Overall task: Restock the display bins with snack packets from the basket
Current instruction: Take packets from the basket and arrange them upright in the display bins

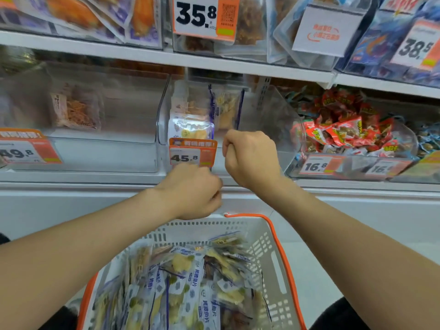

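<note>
Hands: I count two, left hand [197,191] and right hand [250,158], both just beside the 45.8 tag [188,156].
Baskets: one basket [281,246], below that tag.
Numbered price tags [314,166]: six, that tag included.
Packets behind the tag [190,129]: I make out three.
Packets left of it [76,110]: one.
Basket packets [181,282]: too many for me to count.

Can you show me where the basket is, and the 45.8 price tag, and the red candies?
basket [202,228]: head view, on its white slotted back wall.
45.8 price tag [192,154]: head view, middle of the tag, by the numbers.
red candies [342,129]: head view, a red wrapper in the middle of the pile.
</note>
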Motion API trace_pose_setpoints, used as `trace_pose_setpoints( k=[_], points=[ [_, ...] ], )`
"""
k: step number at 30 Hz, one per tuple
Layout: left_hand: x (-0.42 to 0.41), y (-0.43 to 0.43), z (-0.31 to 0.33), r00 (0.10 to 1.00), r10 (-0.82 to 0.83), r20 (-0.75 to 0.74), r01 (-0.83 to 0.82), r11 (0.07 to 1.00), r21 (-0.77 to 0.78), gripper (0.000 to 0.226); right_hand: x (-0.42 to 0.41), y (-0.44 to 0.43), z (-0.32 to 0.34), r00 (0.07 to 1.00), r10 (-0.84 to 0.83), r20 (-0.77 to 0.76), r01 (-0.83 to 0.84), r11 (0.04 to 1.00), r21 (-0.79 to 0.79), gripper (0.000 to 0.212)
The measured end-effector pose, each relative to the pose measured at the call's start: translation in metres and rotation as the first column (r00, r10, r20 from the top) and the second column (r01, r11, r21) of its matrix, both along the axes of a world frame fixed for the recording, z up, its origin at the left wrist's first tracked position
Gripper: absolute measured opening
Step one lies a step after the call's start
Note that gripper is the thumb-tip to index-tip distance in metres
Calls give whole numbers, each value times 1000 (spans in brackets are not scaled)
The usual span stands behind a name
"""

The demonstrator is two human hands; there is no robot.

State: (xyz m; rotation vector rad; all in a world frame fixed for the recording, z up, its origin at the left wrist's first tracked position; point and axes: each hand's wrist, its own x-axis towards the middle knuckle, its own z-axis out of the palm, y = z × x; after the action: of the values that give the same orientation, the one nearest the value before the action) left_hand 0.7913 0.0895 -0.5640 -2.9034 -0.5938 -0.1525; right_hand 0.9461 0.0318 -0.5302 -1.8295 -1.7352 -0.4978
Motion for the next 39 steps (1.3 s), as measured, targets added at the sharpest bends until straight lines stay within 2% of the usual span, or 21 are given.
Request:
trace_pose_setpoints(
  k=[2,5,9,12,16,18,20,25,27,28,30,33,36,39],
  points=[
    [-6,-6,-19,947,-40,-320,9,995,-97,29,-17,-12,-17,999,24,42,-15,983,-185,15],
    [-17,-8,-58,773,-42,-633,-165,950,-265,23,-36,-24,-48,988,35,152,52,846,-530,12],
    [-36,-11,-102,659,-41,-751,-225,942,-249,12,-61,-37,-80,963,179,202,32,668,-744,7],
    [-52,-7,-126,579,-33,-815,-204,962,-184,35,-75,-39,-93,936,310,167,-40,565,-824,1],
    [-70,-5,-136,506,-30,-862,-246,953,-178,59,-86,-31,-106,910,399,113,-107,490,-865,19],
    [-78,-2,-139,500,-49,-864,-257,945,-202,70,-91,-26,-107,899,426,100,-131,479,-868,20],
    [-84,1,-146,527,-68,-847,-212,955,-209,62,-93,-20,-107,894,439,90,-144,472,-870,22],
    [-90,10,-136,750,-14,-661,-206,945,-254,23,-91,-8,-112,905,418,77,-99,385,-918,27],
    [-86,17,-124,855,43,-517,-223,930,-291,19,-89,-4,-114,912,401,86,-57,330,-942,29],
    [-83,21,-114,877,69,-476,-233,926,-295,19,-88,-3,-113,915,393,93,-34,306,-951,27],
    [-74,28,-95,908,102,-406,-251,909,-334,22,-86,-1,-109,926,362,107,3,277,-961,18],
    [-62,30,-67,926,146,-348,-293,858,-421,40,-77,1,-101,948,284,141,63,269,-961,7],
    [-56,31,-44,930,231,-288,-355,770,-530,49,-64,2,-91,981,162,111,64,272,-960,19],
    [-52,28,-25,914,352,-200,-390,633,-668,43,-46,2,-83,997,-27,-68,-57,291,-955,32]
  ],
)
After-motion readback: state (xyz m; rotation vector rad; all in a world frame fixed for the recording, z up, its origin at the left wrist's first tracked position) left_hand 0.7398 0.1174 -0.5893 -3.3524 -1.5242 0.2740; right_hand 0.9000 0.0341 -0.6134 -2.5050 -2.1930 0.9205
